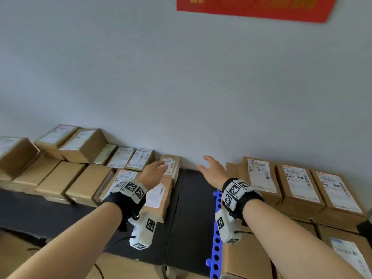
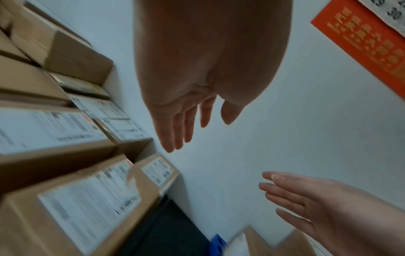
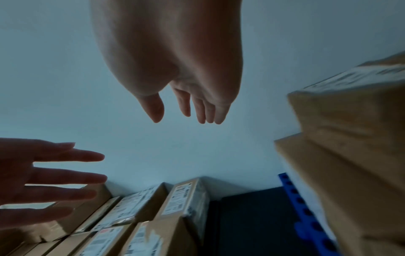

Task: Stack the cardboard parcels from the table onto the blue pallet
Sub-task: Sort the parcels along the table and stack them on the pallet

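Cardboard parcels with white labels cover the black table (image 1: 50, 214) on the left. A small labelled parcel (image 1: 171, 166) stands against the wall at the table's far right end. My left hand (image 1: 156, 171) hovers open just in front of it, fingers straight, holding nothing. My right hand (image 1: 211, 168) hangs open in the air over the gap beside the blue pallet (image 1: 216, 234). Labelled parcels (image 1: 298, 186) are stacked on the pallet at the right. In the wrist views both the left hand (image 2: 181, 124) and the right hand (image 3: 186, 107) show empty palms.
A grey wall (image 1: 181, 87) rises straight behind the table and pallet, with a red poster (image 1: 255, 7) high up. A larger labelled parcel (image 1: 157, 198) lies under my left wrist. A dark strip (image 1: 191, 218) separates the table from the pallet.
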The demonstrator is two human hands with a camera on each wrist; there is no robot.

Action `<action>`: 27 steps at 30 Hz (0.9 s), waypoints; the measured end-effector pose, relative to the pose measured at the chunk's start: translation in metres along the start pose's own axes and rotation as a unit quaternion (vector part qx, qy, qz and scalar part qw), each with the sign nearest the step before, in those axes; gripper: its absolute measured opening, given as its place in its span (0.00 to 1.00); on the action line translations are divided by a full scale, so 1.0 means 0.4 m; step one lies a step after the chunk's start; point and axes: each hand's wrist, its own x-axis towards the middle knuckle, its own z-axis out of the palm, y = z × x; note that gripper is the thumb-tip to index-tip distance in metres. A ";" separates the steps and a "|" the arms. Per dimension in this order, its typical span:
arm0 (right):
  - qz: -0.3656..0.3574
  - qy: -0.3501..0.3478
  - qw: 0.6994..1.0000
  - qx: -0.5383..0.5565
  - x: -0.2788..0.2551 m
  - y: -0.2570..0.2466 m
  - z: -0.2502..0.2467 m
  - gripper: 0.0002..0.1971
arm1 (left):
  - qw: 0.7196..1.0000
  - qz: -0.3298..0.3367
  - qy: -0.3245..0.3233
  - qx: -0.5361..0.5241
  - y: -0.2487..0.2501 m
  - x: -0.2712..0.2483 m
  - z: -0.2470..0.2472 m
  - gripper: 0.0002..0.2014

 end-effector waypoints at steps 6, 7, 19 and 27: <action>-0.012 0.000 1.000 0.004 0.053 -0.178 0.231 0.22 | 0.999 -0.010 0.038 -0.011 -0.104 -0.013 -0.297 0.19; -0.014 0.000 1.000 0.007 0.062 -0.206 0.271 0.22 | 0.999 -0.010 0.043 -0.017 -0.125 -0.010 -0.347 0.19; 0.016 -0.037 0.999 0.008 0.164 -0.494 0.618 0.28 | 0.990 -0.067 0.123 -0.032 -0.337 0.028 -0.812 0.18; -0.016 -0.082 0.996 -0.026 0.266 -0.611 0.757 0.29 | 0.986 -0.073 0.143 -0.051 -0.391 0.128 -0.923 0.18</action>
